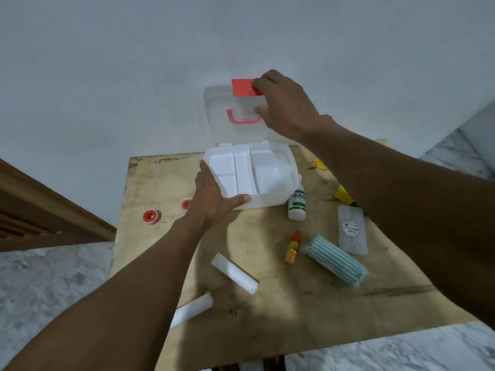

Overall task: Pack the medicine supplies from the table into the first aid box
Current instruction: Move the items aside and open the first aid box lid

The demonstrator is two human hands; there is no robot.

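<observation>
The white plastic first aid box (251, 178) sits open at the far middle of the worn wooden surface (160, 236), its clear lid (227, 113) standing upright and its divided tray empty. Your left hand (214, 196) braces the box's near left corner, palm flat against it, grasping nothing else. Your right hand (284, 103) pinches the lid's top edge by the red latch (242, 87). The supplies lie nearer you than the box, mostly on your right: the white bottle (296, 203) just beside the box, the striped green roll (334, 259) lying diagonally. Your right hand would reach them more easily.
</observation>
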